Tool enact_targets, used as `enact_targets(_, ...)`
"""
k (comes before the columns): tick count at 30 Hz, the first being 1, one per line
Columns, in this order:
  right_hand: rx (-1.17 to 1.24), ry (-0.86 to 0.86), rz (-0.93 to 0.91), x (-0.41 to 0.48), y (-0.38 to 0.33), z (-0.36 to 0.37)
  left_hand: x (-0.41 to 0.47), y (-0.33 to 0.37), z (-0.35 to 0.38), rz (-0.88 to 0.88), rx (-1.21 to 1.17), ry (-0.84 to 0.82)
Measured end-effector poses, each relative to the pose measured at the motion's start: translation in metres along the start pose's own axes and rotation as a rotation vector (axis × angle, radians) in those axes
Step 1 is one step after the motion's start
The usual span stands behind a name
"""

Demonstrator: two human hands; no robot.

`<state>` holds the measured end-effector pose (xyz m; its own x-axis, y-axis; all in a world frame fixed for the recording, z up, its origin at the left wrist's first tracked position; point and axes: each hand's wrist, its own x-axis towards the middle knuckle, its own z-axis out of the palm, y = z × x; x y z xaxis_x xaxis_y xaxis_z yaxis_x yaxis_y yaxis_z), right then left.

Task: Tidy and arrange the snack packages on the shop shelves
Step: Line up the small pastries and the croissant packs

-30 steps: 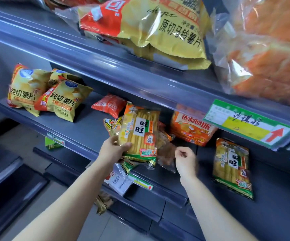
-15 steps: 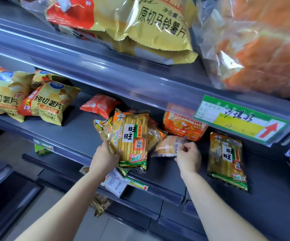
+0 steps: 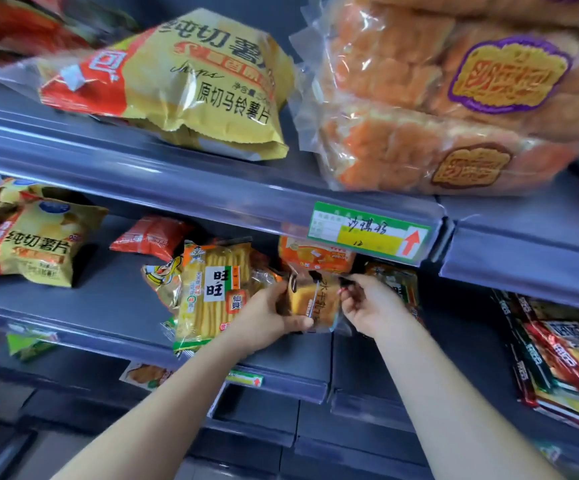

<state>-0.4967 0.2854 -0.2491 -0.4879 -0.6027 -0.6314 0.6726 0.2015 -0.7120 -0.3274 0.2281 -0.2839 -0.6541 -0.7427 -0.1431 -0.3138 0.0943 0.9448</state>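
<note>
On the middle shelf (image 3: 90, 306) my left hand (image 3: 267, 317) and my right hand (image 3: 367, 306) both grip a small clear-wrapped cake packet (image 3: 310, 301), one hand at each side. A yellow rice-cracker pack (image 3: 208, 296) leans upright just left of my left hand, with a yellow cartoon packet (image 3: 161, 277) behind it. An orange box-like pack (image 3: 312, 254) sits behind the cake packet. Another rice-cracker pack (image 3: 395, 275) is mostly hidden behind my right hand.
Yellow chip bags (image 3: 28, 247) and a red packet (image 3: 153, 233) lie at the left of the same shelf. The upper shelf carries a large chip bag (image 3: 184, 77) and clear bags of orange cakes (image 3: 419, 109), above a green price label (image 3: 371, 233). Flat packs (image 3: 558, 355) stack at the lower right.
My left hand let go of the rice-cracker pack and moved right onto the cake packet that my right hand holds. The view tilted upward.
</note>
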Motion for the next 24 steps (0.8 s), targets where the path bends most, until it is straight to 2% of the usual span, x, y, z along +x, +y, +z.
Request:
enact_targets(3,0.023,0.003,-0.085,-0.018,-0.005,-0.011,0.003,0.008,0.011,-0.075,-0.221,-0.019)
enact_targets(7,-0.247,0.025,-0.281,-0.030,-0.007,-0.036,0.007,0.018,0.026,-0.184,-0.570,-0.002)
enact_targets(9,-0.337,-0.035,-0.284,-0.036,-0.006,-0.053,0.008,0.025,0.040,-0.222,-0.705,0.007)
enact_targets(11,-0.328,-0.125,-0.263,-0.044,-0.007,-0.070,0.009,0.035,0.059,-0.234,-0.783,-0.026)
enact_targets(13,-0.304,-0.132,-0.311,-0.051,-0.011,-0.088,0.007,0.046,0.081,-0.233,-0.781,-0.084)
enact_targets(17,-0.295,0.039,-0.476,-0.064,-0.031,-0.141,0.002,0.066,0.131,-0.235,-0.659,-0.110)
enact_targets(20,-0.341,0.149,-0.612,-0.081,-0.053,-0.194,-0.002,0.083,0.175,-0.168,-0.684,-0.017)
enact_targets(22,-0.433,0.235,-0.686,-0.093,-0.066,-0.233,-0.004,0.096,0.206,-0.077,-0.571,0.063)
enact_targets(24,-0.498,0.305,-0.726,-0.103,-0.078,-0.275,-0.008,0.110,0.243,0.017,-0.430,0.046)
